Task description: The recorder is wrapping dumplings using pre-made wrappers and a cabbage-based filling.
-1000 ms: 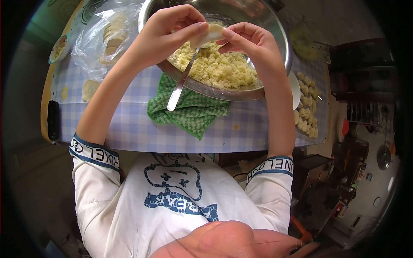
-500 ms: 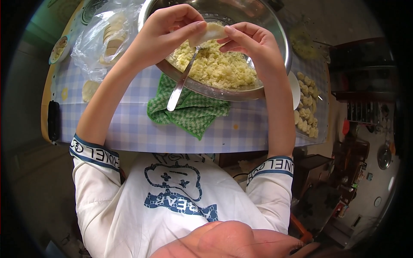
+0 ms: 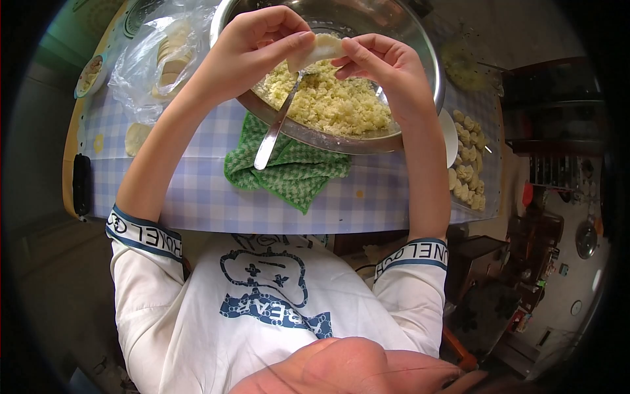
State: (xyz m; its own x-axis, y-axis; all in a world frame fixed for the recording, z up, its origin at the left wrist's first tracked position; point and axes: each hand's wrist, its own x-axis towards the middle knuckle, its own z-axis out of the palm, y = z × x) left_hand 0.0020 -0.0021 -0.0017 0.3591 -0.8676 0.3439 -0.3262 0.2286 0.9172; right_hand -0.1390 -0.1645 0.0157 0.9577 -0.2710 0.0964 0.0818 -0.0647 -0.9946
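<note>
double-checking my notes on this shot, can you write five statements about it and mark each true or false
1. The left hand and right hand both pinch the wrapper. True.
2. The spoon lies wholly outside the bowl. False: the spoon's handle crosses the rim and its other end is inside.
3. The cloth is plain red. False: the cloth is green and white.
4. The dumplings are right of the bowl. True.
5. The bag is black. False: the bag is clear plastic.
</note>
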